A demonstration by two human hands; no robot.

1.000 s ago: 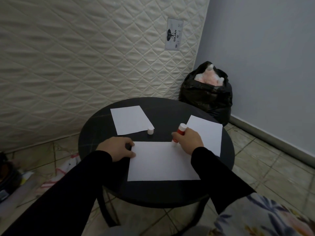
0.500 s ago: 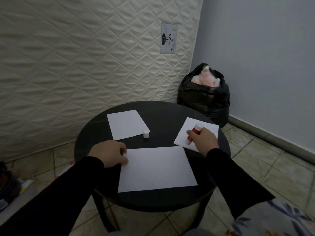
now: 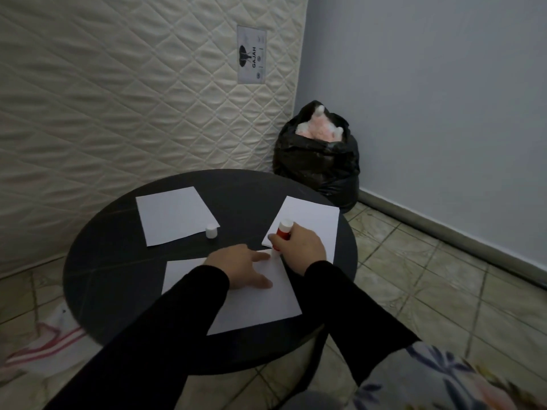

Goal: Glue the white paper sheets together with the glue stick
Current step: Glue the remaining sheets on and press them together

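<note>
Three white paper sheets lie on a round black table [image 3: 97, 270]. The near sheet [image 3: 260, 306] is under my left hand [image 3: 239, 267], which lies flat on it with fingers spread. My right hand [image 3: 299, 247] grips the red and white glue stick [image 3: 283, 229], tip down at the near sheet's far right corner, over the near edge of the right sheet [image 3: 313, 220]. The left sheet [image 3: 174, 216] lies at the back left. The glue stick's white cap [image 3: 211, 231] stands by that sheet's near right corner.
A quilted mattress [image 3: 118, 93] leans against the wall behind the table. A stuffed black rubbish bag [image 3: 316, 164] sits in the corner to the right. The floor is tiled, with a white and red cloth [image 3: 50, 341] at the left. Floral fabric [image 3: 444, 380] shows at lower right.
My left hand has slid from the near sheet's left edge to its top right area. My right hand with the glue stick has come back from the right sheet toward the near sheet's corner.
</note>
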